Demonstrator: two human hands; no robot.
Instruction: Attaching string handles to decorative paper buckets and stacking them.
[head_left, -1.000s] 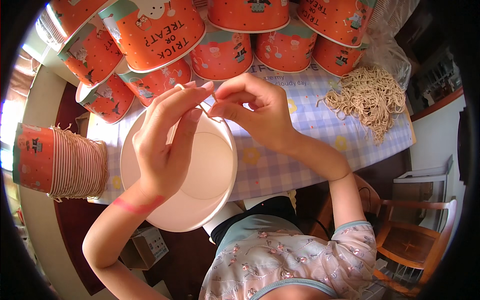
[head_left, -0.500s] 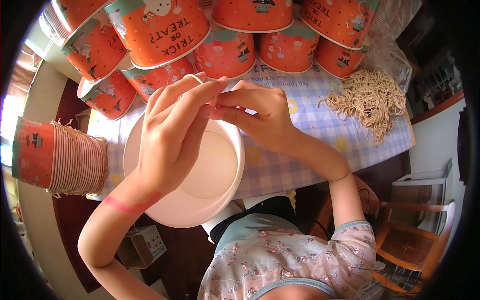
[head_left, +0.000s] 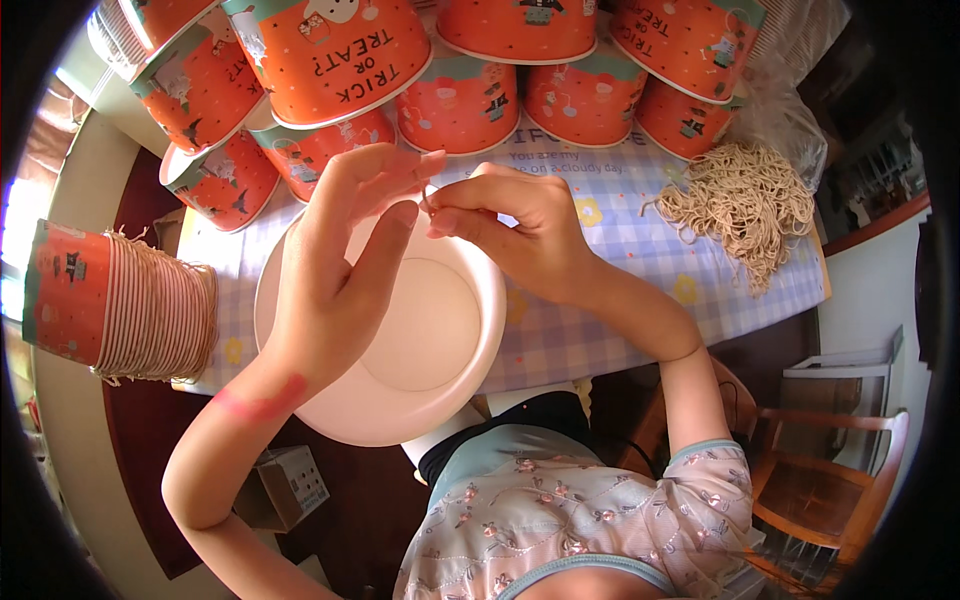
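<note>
Over a white paper bucket (head_left: 487, 335), both hands are raised close together. My right hand (head_left: 530, 225) pinches a short piece of thin beige cord (head_left: 427, 198) between thumb and forefinger. Beside it, my left hand (head_left: 325, 260) is open, its fingers stretched out and its thumb apart, near the cord. Whether the left fingertips touch the cord I cannot tell. The bucket lies tilted at the table's near edge, its open mouth facing up toward me, partly hidden behind my left hand and wrist.
Orange printed paper buckets (head_left: 335, 70) stand in piles along the table's far side. A nested stack of buckets (head_left: 68, 295) with cords hanging over its rims lies at the left. A tangled heap of beige cord (head_left: 750, 205) is on the checked tablecloth (head_left: 640, 290), near a clear plastic bag (head_left: 780, 110).
The cord loop that lay over my left fingers has come off them. My left hand has opened and its fingers have drawn away from my right hand. The bucket has shifted slightly right.
</note>
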